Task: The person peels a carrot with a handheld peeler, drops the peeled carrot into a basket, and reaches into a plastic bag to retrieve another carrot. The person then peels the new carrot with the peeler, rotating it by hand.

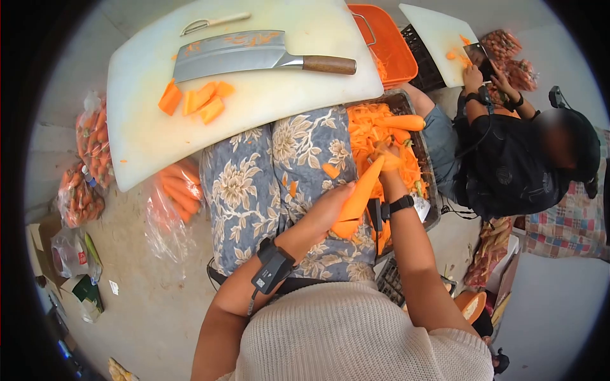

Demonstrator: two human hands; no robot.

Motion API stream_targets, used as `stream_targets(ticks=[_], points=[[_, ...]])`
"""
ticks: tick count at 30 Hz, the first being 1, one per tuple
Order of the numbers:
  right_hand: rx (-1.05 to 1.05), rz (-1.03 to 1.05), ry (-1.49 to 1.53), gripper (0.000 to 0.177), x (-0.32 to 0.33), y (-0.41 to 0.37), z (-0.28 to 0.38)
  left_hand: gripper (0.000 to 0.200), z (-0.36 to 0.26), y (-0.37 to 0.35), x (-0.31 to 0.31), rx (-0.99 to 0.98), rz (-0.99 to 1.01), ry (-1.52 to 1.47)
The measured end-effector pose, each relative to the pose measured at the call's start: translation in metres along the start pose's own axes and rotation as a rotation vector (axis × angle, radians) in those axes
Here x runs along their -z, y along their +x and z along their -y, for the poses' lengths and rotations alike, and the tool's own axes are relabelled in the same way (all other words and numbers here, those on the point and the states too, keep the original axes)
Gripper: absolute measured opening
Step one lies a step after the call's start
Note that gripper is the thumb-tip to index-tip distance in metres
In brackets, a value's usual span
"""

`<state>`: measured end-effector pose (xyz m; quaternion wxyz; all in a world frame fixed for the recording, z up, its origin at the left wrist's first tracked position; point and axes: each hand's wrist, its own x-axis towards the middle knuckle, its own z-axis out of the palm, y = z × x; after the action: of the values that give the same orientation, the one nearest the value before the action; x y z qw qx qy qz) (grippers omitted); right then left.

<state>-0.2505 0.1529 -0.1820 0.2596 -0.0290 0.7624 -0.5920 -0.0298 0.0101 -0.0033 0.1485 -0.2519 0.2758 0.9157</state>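
My left hand [335, 206] is closed around a large peeled carrot [364, 190] held above my lap, its narrow end pointing away from me. Near that tip, my right hand [393, 159] is closed, with something orange across its fingers that I cannot make out. Below it, a dark crate [434, 190] holds orange peelings and strips [365, 136]. A whole carrot [403, 122] lies on top of them. Small orange pieces [330, 170] rest on my flowered trousers.
Ahead, a white cutting board [273, 105] carries a cleaver [232, 56], a peeler [213, 23] and carrot chunks [203, 98]. An orange tub [406, 60] stands beside it. Bagged carrots [180, 190] are at left. A co-worker [508, 162] cuts at another board [438, 35] on the right.
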Motion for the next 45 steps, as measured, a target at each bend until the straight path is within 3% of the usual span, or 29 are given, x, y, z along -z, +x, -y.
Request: stream_targets(ticks=[2,4,5,6,8,9,10,12,16,18,19,26,28,32,34,37,41,43,45], points=[[0.099,0.102,0.029,0.008,0.004,-0.007,-0.007,0.039,0.0,0.001,0.005,0.025,0.024,-0.047],[-0.285,-0.034,0.468,0.01,-0.016,-0.062,0.046,0.039,-0.001,0.001,0.006,0.059,0.052,-0.089],[-0.267,0.044,0.187,0.016,-0.008,-0.065,0.043,0.039,-0.002,0.0,0.005,0.042,0.038,-0.128],[-0.264,0.039,0.189,0.016,-0.014,-0.079,0.059,0.04,-0.002,0.0,0.003,0.028,0.024,-0.166],[-0.221,-0.172,0.335,0.03,-0.037,-0.115,0.109,0.04,-0.003,-0.002,0.004,0.026,0.067,-0.177],[-0.201,-0.171,0.381,0.042,-0.037,-0.118,0.11,0.04,-0.003,-0.003,0.005,0.018,0.104,-0.191],[-0.197,-0.173,0.386,0.042,-0.04,-0.127,0.117,0.04,-0.002,-0.003,0.005,0.017,0.107,-0.185],[0.034,-0.153,0.407,0.036,-0.049,-0.148,0.134,0.041,0.001,-0.002,0.005,-0.02,0.06,-0.161],[0.242,-0.111,0.346,0.042,-0.067,-0.178,0.147,0.039,0.006,-0.005,-0.005,-0.082,-0.019,-0.118],[0.467,-0.086,-0.069,0.047,-0.074,-0.189,0.149,0.038,0.009,-0.002,-0.008,-0.182,-0.013,-0.18],[0.515,-0.121,-0.106,0.047,-0.083,-0.194,0.151,0.038,0.008,-0.004,-0.009,-0.184,-0.011,-0.178],[0.541,-0.103,-0.045,0.045,-0.085,-0.18,0.142,0.038,0.008,-0.001,-0.008,-0.219,0.043,-0.139],[0.415,-0.096,-0.084,0.041,-0.08,-0.176,0.143,0.039,0.007,-0.001,-0.01,-0.223,0.05,-0.144],[0.434,-0.149,-0.143,0.04,-0.073,-0.155,0.132,0.04,0.016,0.009,-0.001,-0.214,0.023,-0.02],[0.222,-0.131,-0.097,0.038,-0.07,-0.145,0.139,0.041,0.018,0.012,0.002,-0.225,0.016,0.057],[0.359,-0.157,-0.234,0.038,-0.07,-0.129,0.125,0.042,0.017,0.012,0.003,-0.192,-0.018,-0.024],[0.342,-0.179,-0.19,0.035,-0.066,-0.102,0.114,0.042,0.006,0.003,-0.002,-0.13,-0.006,-0.007],[0.301,-0.224,-0.132,0.019,-0.065,-0.09,0.118,0.042,0.007,0.004,-0.003,-0.104,-0.024,-0.006],[0.267,-0.222,-0.126,0.017,-0.064,-0.079,0.112,0.041,0.01,0.008,-0.002,-0.12,-0.023,-0.06]])
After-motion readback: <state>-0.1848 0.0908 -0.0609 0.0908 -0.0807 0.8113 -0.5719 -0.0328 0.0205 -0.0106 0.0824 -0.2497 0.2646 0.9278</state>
